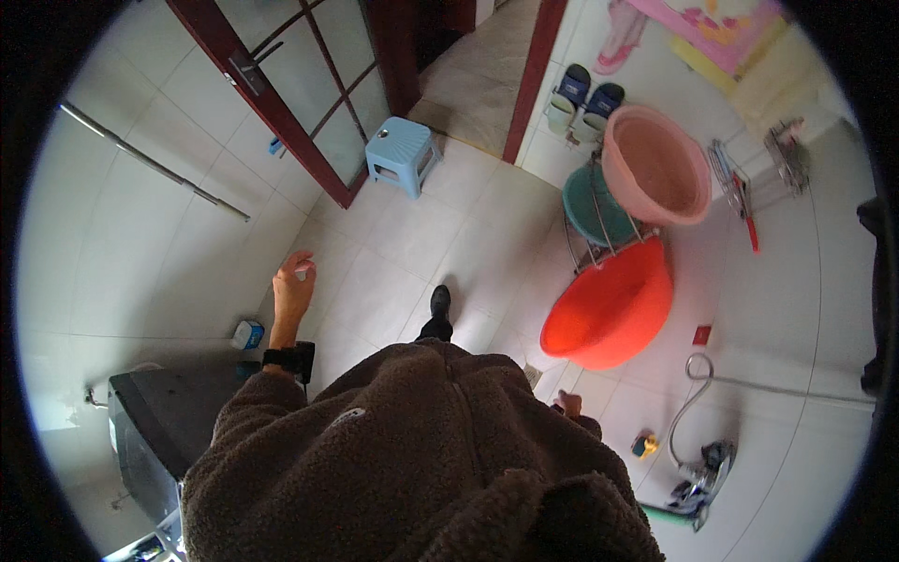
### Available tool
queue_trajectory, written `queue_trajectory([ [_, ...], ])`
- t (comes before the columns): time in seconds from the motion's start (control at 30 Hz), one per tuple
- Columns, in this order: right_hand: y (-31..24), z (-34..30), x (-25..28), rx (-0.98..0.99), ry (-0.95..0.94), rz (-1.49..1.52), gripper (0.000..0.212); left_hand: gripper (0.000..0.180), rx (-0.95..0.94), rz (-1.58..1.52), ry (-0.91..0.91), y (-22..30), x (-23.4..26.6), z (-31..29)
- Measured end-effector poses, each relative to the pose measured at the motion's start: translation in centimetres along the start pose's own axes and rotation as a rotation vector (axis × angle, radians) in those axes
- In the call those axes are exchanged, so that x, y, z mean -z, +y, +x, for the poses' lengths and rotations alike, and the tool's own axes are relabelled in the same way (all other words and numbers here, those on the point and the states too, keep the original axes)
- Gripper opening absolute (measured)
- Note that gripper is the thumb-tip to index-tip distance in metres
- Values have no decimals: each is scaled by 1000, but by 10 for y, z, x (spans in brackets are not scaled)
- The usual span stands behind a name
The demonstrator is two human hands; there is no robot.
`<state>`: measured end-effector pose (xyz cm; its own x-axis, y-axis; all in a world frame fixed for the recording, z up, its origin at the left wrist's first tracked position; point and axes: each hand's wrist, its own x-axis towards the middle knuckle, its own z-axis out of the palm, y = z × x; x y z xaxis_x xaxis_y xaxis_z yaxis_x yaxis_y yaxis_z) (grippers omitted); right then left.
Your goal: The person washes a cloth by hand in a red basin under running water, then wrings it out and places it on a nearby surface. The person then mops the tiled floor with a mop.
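Note:
My left hand [294,283] is held out ahead on the left, over the tiles near the wall. Its fingers are loosely curled and a little apart, and I see nothing held in them. A black band [292,358] circles that wrist. Low at my right side is my right hand [567,404], mostly behind the brown fleece sleeve; its fingers are too hidden to read. Nearest to it is the red basin [609,314], tilted on a metal rack. A blue plastic stool [401,155] stands by the open doorway, ahead of my left hand.
A red-framed glass door [314,103] stands open at the left. Pink [660,164] and green basins [595,206] sit on the rack at right. Slippers [590,89] hang on the wall. A shower hose [688,412] runs along the right wall. A dark machine [173,412] stands at left.

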<state>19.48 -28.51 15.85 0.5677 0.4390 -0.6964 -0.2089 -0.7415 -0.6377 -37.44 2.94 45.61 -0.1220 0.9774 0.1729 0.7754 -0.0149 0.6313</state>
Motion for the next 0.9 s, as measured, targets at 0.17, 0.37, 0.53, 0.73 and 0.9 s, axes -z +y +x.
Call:
queue_trajectory([
  [0.17,-127,87,-53,129,-138,-191,37,21,72,5,50,-24,-33,66],
  [0.37,-261,145,-118,293,-389,-273,29,20,116,-91,104,-24,-67,168],
  [0.53,-361,210,-162,131,-554,-194,29,19,160,-104,107,-20,-90,226],
  [0.73,-474,260,-231,146,-588,-350,38,17,286,-71,158,-32,-116,268],
  [0.9,-598,306,-318,324,-684,-587,34,16,375,-60,278,-13,-136,310],
])
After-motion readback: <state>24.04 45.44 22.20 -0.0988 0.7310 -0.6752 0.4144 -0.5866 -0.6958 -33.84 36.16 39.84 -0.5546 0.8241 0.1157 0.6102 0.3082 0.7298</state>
